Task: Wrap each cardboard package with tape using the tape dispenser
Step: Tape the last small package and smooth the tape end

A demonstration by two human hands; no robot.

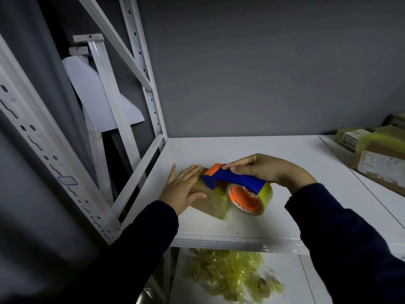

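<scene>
A small brown cardboard package (211, 204) lies on the white shelf (252, 154), its near end covered in yellowish clear tape. My left hand (183, 189) presses flat on the package's left side with straight fingers. My right hand (265, 168) grips the blue handle of the tape dispenser (236, 183), whose orange front tip sits over the package top. The dispenser's yellowish tape roll with its orange hub (246, 199) hangs at the package's right end.
Several more taped cardboard packages (377, 150) are stacked at the shelf's right. A heap of crumpled yellowish tape scraps (232, 273) lies on the lower shelf. White metal rack posts (144, 84) and a leaning white board (96, 88) stand to the left.
</scene>
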